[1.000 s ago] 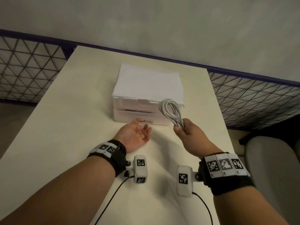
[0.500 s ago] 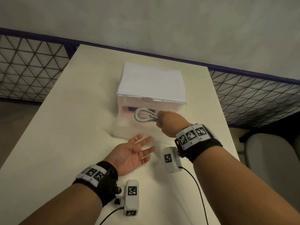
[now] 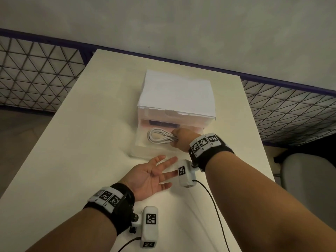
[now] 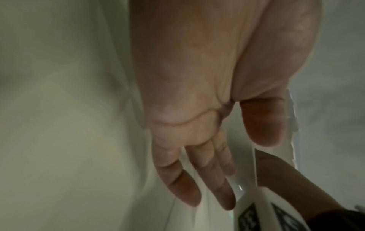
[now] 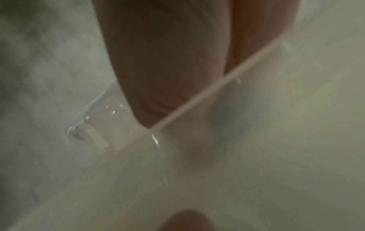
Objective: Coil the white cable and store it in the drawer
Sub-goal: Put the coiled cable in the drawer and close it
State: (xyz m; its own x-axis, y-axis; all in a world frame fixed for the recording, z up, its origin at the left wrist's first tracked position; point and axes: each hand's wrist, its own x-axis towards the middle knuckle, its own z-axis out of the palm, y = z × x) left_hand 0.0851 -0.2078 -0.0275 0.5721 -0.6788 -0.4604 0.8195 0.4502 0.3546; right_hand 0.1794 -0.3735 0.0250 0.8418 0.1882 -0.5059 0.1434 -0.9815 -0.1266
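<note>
The coiled white cable lies inside the pulled-out bottom drawer of a white translucent drawer unit in the head view. My right hand is down in the drawer and grips the right end of the coil. My left hand lies palm up on the table in front of the drawer, fingers spread, holding nothing. The left wrist view shows that left hand with straight fingers. The right wrist view is blurred; only the right hand's heel and the drawer rim show.
The drawer unit stands mid-table on a cream table. A dark item lies at the back of the open drawer. Wire-mesh railing runs behind and to both sides. A grey chair sits at the right.
My right hand carried the coil from above the table down into the open drawer. The drawer came open over the last second. My left hand drew back toward me, palm up.
</note>
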